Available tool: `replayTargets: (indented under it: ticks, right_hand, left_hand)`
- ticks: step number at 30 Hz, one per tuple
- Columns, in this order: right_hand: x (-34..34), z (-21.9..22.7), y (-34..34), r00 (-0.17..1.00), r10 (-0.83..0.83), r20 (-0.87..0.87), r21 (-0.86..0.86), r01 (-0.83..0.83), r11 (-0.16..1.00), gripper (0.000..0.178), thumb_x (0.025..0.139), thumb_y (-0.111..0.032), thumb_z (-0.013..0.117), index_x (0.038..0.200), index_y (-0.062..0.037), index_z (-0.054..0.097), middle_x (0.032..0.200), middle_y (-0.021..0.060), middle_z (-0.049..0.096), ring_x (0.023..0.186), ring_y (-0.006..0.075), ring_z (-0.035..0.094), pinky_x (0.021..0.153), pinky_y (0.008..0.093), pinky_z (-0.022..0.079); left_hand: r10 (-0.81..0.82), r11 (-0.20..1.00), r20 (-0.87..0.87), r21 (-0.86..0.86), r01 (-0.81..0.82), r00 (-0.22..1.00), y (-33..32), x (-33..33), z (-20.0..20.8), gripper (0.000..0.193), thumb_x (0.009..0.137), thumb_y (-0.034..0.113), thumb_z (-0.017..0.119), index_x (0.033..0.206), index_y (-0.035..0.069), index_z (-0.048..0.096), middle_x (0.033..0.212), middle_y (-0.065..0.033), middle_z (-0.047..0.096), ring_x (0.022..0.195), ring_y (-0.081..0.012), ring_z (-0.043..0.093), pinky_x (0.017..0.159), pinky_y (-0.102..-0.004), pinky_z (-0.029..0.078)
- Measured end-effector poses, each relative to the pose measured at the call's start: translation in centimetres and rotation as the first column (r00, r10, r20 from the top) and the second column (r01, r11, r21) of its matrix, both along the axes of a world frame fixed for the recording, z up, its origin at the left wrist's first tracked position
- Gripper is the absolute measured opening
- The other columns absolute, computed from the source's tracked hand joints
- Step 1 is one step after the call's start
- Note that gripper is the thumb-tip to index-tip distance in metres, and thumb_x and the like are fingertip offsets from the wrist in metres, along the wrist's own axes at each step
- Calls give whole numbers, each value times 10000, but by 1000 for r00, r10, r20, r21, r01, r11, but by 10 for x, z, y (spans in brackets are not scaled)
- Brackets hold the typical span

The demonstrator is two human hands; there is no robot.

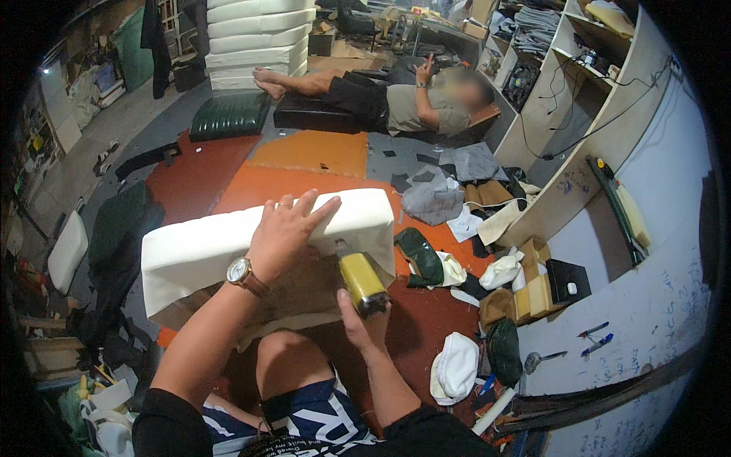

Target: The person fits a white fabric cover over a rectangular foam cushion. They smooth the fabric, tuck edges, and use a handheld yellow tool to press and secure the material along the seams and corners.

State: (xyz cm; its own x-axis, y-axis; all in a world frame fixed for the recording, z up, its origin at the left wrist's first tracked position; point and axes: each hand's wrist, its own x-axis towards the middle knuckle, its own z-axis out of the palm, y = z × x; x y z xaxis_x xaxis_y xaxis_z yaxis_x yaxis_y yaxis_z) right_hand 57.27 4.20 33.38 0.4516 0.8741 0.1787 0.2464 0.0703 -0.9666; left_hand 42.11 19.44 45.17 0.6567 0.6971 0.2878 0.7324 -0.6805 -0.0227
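A white upholstered cushion (205, 232) stands on its edge before my knees, its brown underside (289, 293) toward me. My left hand (285, 232) lies over its top edge with the fingers spread, pressing on the white cover. In my right hand (365, 320) is a yellow and black staple gun (362, 276), its narrow grey nose pointing at the underside near the right end. Whether the nose touches the cushion I cannot tell. The fingers behind the gun are partly hidden.
Beyond the orange and red floor sheets (312, 156), a person (411, 103) lies on a dark cushion. White cushions (259, 38) are stacked behind. Fabric scraps (434, 198) and a white cloth bundle (455, 369) lie to the right, by the shelf unit (567, 164).
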Motion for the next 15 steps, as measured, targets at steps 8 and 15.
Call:
replayTargets:
  ticks: [8, 15]
  right_hand:
    - [-30, -5, 4, 993, -25, 119, 154, 6, 988, 247, 944, -237, 762, 1039, -14, 715, 892, 163, 751, 771, 364, 756, 724, 448, 588]
    - [-51, -15, 3, 987, 32, 156, 166, -58, 984, 222, 937, -213, 772, 1032, -19, 721, 888, 165, 750, 781, 336, 768, 716, 425, 586]
  left_hand:
    - [-2, 994, -25, 109, 5, 1000, -2, -6, -7, 738, 954, 168, 662, 1632, 323, 416, 1564, -116, 527, 1308, -329, 603, 1033, -496, 488]
    - [21, 982, -25, 190, -16, 999, -5, -6, -18, 808, 948, 113, 650, 1677, 251, 330, 1588, -140, 502, 1356, -363, 572, 1080, -533, 464]
